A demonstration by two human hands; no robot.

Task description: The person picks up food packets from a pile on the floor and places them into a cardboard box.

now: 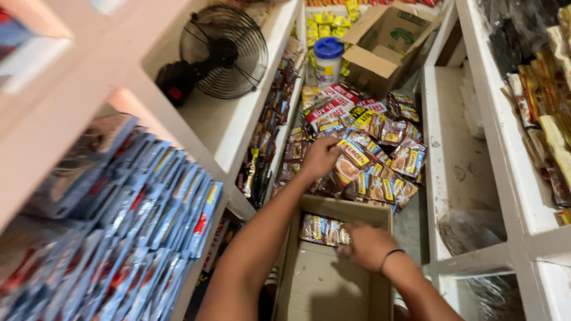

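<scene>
Far left: white shelving (148,77) w/ a dense row of blue foil packets (148,220) stood on edge, filling the lower cubby. Above it, on the next shelf, a black wire-cage fan (223,50) lying tilted, its base twd the left.

Next over, strips of dark sachets (270,119) hang down the shelf front, close beside the person's left arm; they crowd that side of the narrow aisle.

Centre, on the floor: big loose heap of brown and yellow sachet packs (380,148), some red-and-white ones on top at the back. Left hand (319,157) is stretched fwd onto the near edge of the heap, fingers curled down around one pack, grip closed on it; can't see the palm side.

Below that, an open cardboard box (309,279) on the floor betw the person's arms, mostly bare inside. A short row of the same sachets (321,229) lies along its far wall. Right hand (367,245), black band at the wrist, rests on that row w/ fingers bent, pressing or pinching the packs; whether it truly grips them I cannot tell.

Behind the heap: white tub w/ blue lid (328,59), then a second cardboard box (386,41), flaps open, tipped.

Right: white shelves (470,148), lower level stained w/ a crumpled clear bag (470,229); top shelf holds more packets (541,89) in clear wrap.
</scene>
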